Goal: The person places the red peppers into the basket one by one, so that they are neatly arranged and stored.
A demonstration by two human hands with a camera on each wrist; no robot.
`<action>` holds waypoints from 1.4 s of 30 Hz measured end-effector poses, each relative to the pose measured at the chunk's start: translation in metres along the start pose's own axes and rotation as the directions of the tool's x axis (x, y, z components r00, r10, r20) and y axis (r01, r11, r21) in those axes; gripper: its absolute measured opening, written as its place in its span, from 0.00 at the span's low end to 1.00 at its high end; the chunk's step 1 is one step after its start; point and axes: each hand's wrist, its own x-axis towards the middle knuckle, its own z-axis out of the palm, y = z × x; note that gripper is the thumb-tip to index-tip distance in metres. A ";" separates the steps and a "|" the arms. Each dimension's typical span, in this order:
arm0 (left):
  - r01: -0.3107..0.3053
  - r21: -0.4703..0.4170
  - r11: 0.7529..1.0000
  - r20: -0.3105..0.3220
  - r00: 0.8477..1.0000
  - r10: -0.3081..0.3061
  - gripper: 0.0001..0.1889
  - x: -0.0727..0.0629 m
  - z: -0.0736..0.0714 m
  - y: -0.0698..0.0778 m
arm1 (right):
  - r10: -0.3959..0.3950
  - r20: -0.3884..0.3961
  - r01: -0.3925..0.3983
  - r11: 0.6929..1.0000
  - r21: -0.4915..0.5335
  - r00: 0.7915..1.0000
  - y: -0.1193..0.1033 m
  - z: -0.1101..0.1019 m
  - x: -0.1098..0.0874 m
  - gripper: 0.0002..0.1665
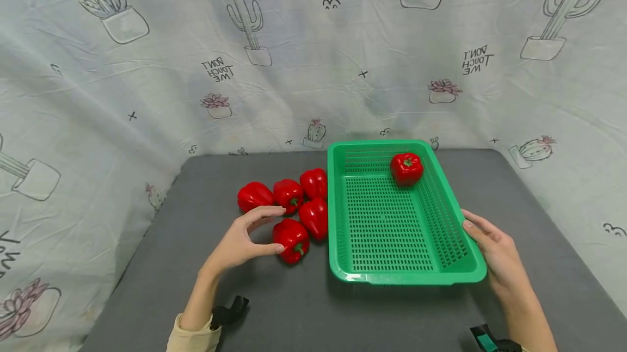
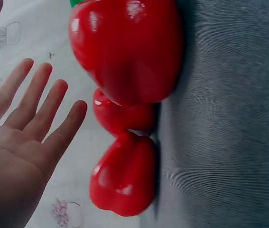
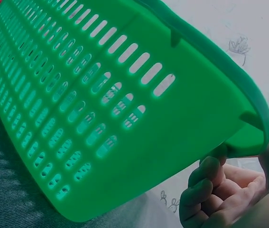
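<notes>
My left hand point(image 1: 245, 235) is spread around the nearest red bell pepper point(image 1: 292, 244), thumb at its near side. In the left wrist view, the fingers point(image 2: 53, 111) are straight and apart, beside the large pepper point(image 2: 129, 47). Several more red bell peppers point(image 1: 256, 196) lie grouped just beyond it, left of a green plastic basket point(image 1: 382, 277). My right hand point(image 1: 499, 254) pinches the basket's right rim near its front corner, thumb on top and fingers curled below. Inside the basket, one red bell pepper point(image 1: 406, 170) sits at the far right corner.
A grey table point(image 1: 274, 314) lies under everything. Behind and beside it hangs a pale cloth point(image 1: 303, 42) printed with cacti and potted plants. Black straps point(image 1: 230, 311) are at both wrists.
</notes>
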 end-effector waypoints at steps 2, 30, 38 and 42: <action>-0.007 -0.030 1.000 -0.002 1.000 0.007 0.31 -0.002 -0.001 -0.008 | 0.002 -0.003 -0.002 1.000 -0.009 1.000 0.000 0.000 0.000 0.20; 0.055 -0.145 0.988 0.193 0.981 -0.027 0.37 -0.001 0.005 -0.038 | -0.014 -0.045 0.010 0.997 -0.072 0.999 0.003 0.000 -0.002 0.23; 0.071 -0.063 0.995 0.185 0.981 -0.059 0.39 -0.001 0.007 -0.036 | -0.012 -0.041 0.010 0.998 -0.062 0.999 0.001 0.001 -0.001 0.22; 0.104 -0.015 0.994 0.197 0.975 -0.099 0.40 -0.001 0.009 -0.031 | -0.008 -0.040 0.006 0.999 -0.052 0.999 0.000 0.001 -0.002 0.23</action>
